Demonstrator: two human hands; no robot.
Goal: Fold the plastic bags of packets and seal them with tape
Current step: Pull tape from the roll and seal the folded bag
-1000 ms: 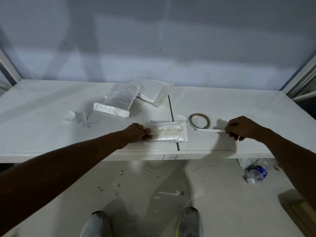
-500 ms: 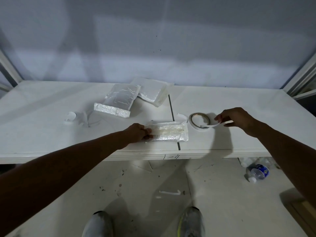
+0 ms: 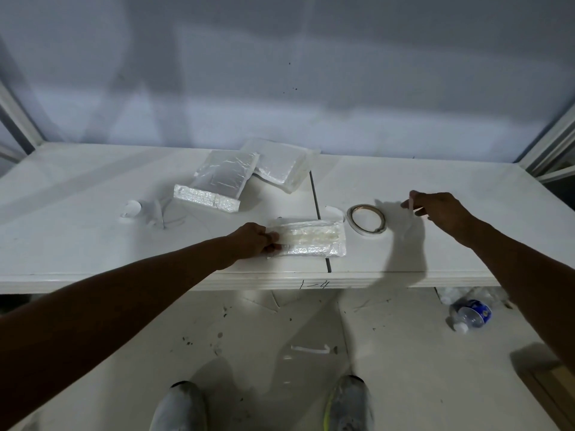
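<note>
Since 0.5 s ago: right hand (image 3: 441, 213) shifted right, away from thin white tape roll (image 3: 367, 219); fingertips pinch short white tape strip (image 3: 412, 201), apart from roll. left hand (image 3: 252, 241) unmoved, fingers curled, gripping left end of folded clear plastic bag of packets (image 3: 311, 237). Bag lies flat near front edge of white surface (image 3: 93, 244), just left of roll.

The white table (image 3: 93, 237), split by a dark seam (image 3: 315, 194) running from 12 to 6 o'clock, carries a folded bag of packets (image 3: 311, 239) at 6 o'clock by its near edge, with a tape roll (image 3: 367, 219) just beside that bag at 2 o'clock. Toward 12 o'clock lie a left bag of packets (image 3: 217, 188) and a right bag of packets (image 3: 280, 166), touching, and at 9 o'clock a small white scrap (image 3: 130, 209).
</note>
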